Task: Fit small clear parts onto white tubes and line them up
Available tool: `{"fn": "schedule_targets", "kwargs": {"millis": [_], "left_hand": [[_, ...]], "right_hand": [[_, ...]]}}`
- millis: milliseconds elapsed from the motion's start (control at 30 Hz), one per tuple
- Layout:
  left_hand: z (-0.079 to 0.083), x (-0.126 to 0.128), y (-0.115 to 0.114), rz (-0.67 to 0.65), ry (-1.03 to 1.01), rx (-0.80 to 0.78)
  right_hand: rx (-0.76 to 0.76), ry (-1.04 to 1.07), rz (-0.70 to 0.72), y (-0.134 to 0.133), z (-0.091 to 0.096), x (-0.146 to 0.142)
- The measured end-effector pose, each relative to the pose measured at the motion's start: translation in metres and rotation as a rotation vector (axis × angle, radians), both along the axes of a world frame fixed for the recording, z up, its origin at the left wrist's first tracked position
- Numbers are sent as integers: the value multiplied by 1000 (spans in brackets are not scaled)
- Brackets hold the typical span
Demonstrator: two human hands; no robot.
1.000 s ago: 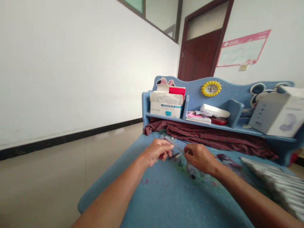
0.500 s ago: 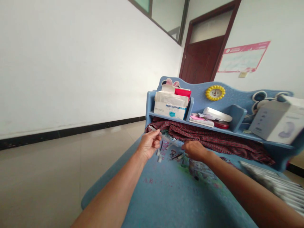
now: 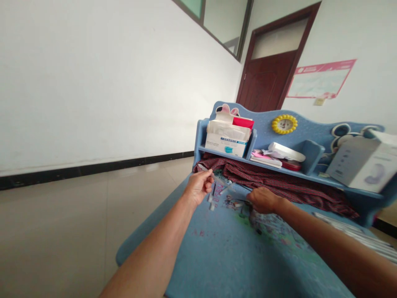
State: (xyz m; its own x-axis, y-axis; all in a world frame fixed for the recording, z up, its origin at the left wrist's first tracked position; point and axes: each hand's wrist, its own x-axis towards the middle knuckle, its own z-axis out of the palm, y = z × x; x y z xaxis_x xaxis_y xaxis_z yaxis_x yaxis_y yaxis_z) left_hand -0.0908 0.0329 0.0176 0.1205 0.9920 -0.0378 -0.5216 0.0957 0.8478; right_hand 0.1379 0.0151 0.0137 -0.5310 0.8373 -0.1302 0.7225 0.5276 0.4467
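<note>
My left hand (image 3: 200, 186) is closed in a pinch around a slim translucent tube (image 3: 203, 167), whose pale end sticks out past the thumb to the upper left. Over the table's printed pictures, my right hand (image 3: 263, 199) is closed with its knuckles up. Thin dark pieces show at its fingertips, but what it grips, if anything, is hidden. Between the hands lie several small slender parts, among them a clear stick (image 3: 226, 188) and short whitish pieces (image 3: 212, 205). All of them rest on the blue table (image 3: 217, 256).
Red checked cloth (image 3: 248, 174) lies along the back under the blue shelf. On the shelf stand a mask box (image 3: 226, 142), a stack of papers (image 3: 266, 159) and a large white box (image 3: 356, 161). Striped material (image 3: 350, 231) lies at the right.
My right hand has shifted slightly right and towards me, away from the left hand. The left hand keeps its pinch on the tube. The whole view has shifted a little.
</note>
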Motion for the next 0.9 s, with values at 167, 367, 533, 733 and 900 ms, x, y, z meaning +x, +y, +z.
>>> {"fn": "schedule_targets", "kwargs": {"millis": [167, 367, 533, 733, 900], "left_hand": [[-1, 2, -1, -29, 11, -14], [-2, 5, -3, -37, 14, -14], [0, 4, -3, -6, 6, -39], [-4, 3, 2, -6, -7, -29], [-6, 7, -1, -5, 43, -6]], "right_hand": [[65, 189, -23, -21, 20, 5], [124, 273, 16, -41, 33, 2], [110, 278, 8, -43, 31, 2], [91, 273, -18, -46, 31, 3], [99, 260, -20, -47, 32, -2]]}}
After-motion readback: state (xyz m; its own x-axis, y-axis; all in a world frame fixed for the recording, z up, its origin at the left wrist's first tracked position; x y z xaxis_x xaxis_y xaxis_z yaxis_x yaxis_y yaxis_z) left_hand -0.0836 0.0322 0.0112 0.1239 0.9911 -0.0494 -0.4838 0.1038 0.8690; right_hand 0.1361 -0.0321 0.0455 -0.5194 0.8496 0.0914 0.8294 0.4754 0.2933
